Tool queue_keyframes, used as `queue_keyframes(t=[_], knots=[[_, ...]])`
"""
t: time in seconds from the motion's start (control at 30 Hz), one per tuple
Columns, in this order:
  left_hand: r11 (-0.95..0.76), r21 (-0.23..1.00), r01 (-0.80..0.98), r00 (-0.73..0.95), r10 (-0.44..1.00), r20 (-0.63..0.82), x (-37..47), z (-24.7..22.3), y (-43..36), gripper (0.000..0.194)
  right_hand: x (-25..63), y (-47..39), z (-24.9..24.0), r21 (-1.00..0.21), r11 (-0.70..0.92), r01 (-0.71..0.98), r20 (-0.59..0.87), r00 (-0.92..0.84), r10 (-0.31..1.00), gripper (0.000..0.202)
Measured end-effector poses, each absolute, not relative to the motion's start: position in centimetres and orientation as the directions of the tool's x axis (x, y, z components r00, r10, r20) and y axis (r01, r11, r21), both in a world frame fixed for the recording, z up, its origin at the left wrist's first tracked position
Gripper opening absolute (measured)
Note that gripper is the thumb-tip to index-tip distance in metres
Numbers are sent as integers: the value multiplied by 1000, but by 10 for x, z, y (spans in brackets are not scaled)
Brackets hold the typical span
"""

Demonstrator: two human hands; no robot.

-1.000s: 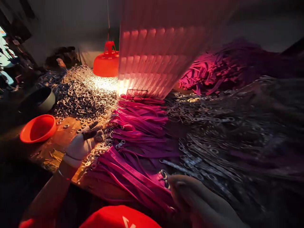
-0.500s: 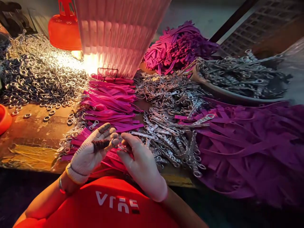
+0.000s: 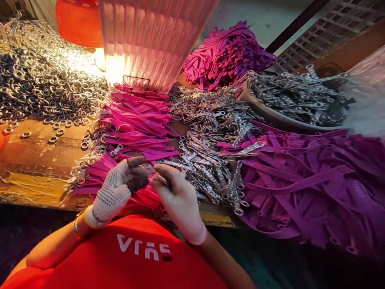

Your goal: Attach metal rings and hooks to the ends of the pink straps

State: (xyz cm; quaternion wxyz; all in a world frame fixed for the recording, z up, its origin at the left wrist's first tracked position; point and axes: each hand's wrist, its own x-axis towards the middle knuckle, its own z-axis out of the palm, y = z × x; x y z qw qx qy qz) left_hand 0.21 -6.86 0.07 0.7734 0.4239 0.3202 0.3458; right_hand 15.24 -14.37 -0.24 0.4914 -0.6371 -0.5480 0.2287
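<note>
A pink strap (image 3: 150,192) is pinched by gloved left hand (image 3: 116,190) and right hand (image 3: 180,200). Metal clasps (image 3: 297,96) are heaped in a tray (image 3: 270,116) at 2 o'clock.

The left hand (image 3: 116,192) wore a white glove dotted with small dark grips, its fingertips brown; the right hand (image 3: 180,200) wore a plain pale glove tinged pink. The straps (image 3: 141,120) stacked before them were bright magenta, while the loose heap of straps (image 3: 300,180) to the right was deeper purple. The rings (image 3: 39,88) and the clasps (image 3: 210,160) were silver. The bench (image 3: 36,160) was worn brown with yellow streaks. The lamp (image 3: 78,22) was orange-red, and the shirt (image 3: 120,257) red with white letters.
</note>
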Motion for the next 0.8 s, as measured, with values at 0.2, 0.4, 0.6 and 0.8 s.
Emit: queue_keyframes(t=[0.2,0.4,0.6,0.8], knots=[[347,926,-150,608,771,-191,1,2,-71,43,161,-148,11,-958,-28,284,58,287,956,34],[388,917,-95,622,742,-249,2,5,-74,45,167,-156,6,-784,20,620,114,112,987,31],[448,893,-45,687,663,-298,-5,-2,-85,41,162,-160,-8,-845,63,531,99,39,994,12],[483,872,79,651,638,-412,-15,-13,-97,42,152,-161,-8,-856,43,515,47,-5,999,12]])
